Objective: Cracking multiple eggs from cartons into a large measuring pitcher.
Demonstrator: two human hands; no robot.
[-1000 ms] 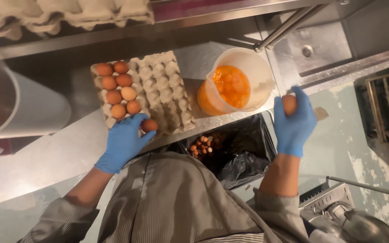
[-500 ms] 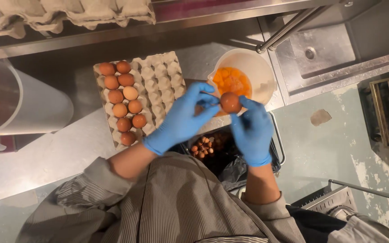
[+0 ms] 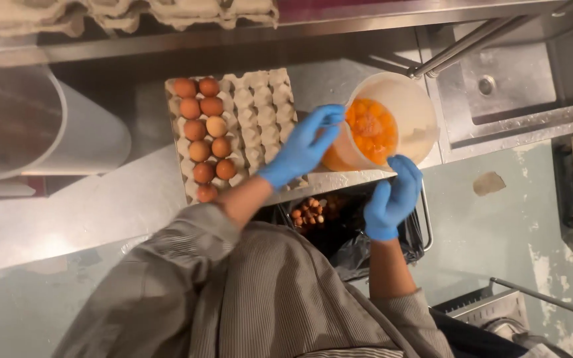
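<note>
Yolk tub [image 3: 402, 116] at counter edge, open left hand [image 3: 306, 147] on rim, right hand [image 3: 392, 199] loose below.

Both hands, left [image 3: 303, 147] and right [image 3: 392, 197], are wearing bright blue gloves. The tub [image 3: 411, 113] is showing translucent white, and the yolks [image 3: 371, 130] inside it are glowing deep orange. The eggs [image 3: 205, 136] are showing brown, one paler tan, in a grey-beige tray [image 3: 260, 119]. The sleeves [image 3: 187, 265] are showing fine grey-and-white stripes. The counter [image 3: 87, 212] is shining silver-grey. The bin bag [image 3: 366, 248] is showing black, with brown shells [image 3: 308, 212] inside. The floor [image 3: 499, 225] is looking pale grey-green.
</note>
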